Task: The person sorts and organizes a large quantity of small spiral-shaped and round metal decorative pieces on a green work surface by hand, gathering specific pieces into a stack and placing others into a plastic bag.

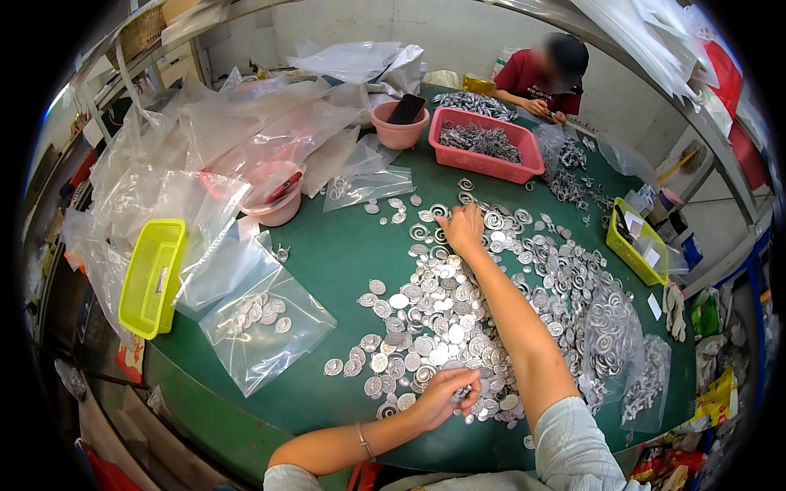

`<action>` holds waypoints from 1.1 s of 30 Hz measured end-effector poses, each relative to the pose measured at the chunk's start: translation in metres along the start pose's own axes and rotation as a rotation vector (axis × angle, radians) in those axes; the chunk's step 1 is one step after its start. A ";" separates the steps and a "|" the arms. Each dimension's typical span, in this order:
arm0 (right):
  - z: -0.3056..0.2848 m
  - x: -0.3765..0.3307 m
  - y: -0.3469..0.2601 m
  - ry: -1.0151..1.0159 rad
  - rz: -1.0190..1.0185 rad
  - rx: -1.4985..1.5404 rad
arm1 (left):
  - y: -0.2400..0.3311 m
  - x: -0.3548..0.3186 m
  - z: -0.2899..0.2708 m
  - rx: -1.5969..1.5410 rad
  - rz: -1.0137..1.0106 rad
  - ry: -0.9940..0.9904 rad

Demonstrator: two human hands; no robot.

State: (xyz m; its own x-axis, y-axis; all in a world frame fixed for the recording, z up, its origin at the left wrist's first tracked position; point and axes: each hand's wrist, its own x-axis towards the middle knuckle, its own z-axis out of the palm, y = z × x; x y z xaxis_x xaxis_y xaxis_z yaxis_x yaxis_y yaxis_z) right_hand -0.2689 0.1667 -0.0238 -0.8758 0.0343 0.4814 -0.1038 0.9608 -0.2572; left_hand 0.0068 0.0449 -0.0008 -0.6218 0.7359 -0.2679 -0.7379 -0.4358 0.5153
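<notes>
Near the table's front edge, my left hand (446, 398) is curled around a few small silver medallions (461, 394); its palm side is partly hidden. My right arm reaches far across the table. Its hand (463, 231) is over the far end of the pile, with fingers apart, touching or just above silver spiral pendants (419, 232). Between and around my hands spreads a wide heap of round silver medallions (442, 303). On the left, a clear plastic bag (262, 344) lies flat with several medallions in it.
A pink tray (524, 173) of metal parts stands at the back, near another person (544, 78) with both hands raised together. Yellow-green baskets (135, 282) stand at both sides. Pink bowls (401, 135), a black phone (407, 109) and loose plastic bags (221, 123) crowd the back left. Filled bags (610, 335) lie right.
</notes>
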 end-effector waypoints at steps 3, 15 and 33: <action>0.003 -0.004 -0.006 0.069 -0.030 0.126 | 0.002 -0.004 0.003 0.028 -0.007 0.031; -0.121 -0.093 -0.002 -0.170 0.573 1.649 | 0.006 -0.001 0.004 0.049 0.018 0.032; -0.381 -0.328 0.134 -0.919 0.629 0.572 | 0.003 0.002 0.005 0.000 0.034 0.042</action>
State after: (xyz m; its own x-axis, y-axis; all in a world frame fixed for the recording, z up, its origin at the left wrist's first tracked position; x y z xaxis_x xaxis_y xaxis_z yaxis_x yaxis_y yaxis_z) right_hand 0.1839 0.3892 0.1036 -0.8284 0.0180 -0.5598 0.4637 0.5827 -0.6674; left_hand 0.0046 0.0478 0.0039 -0.6572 0.6984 -0.2836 -0.7160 -0.4608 0.5245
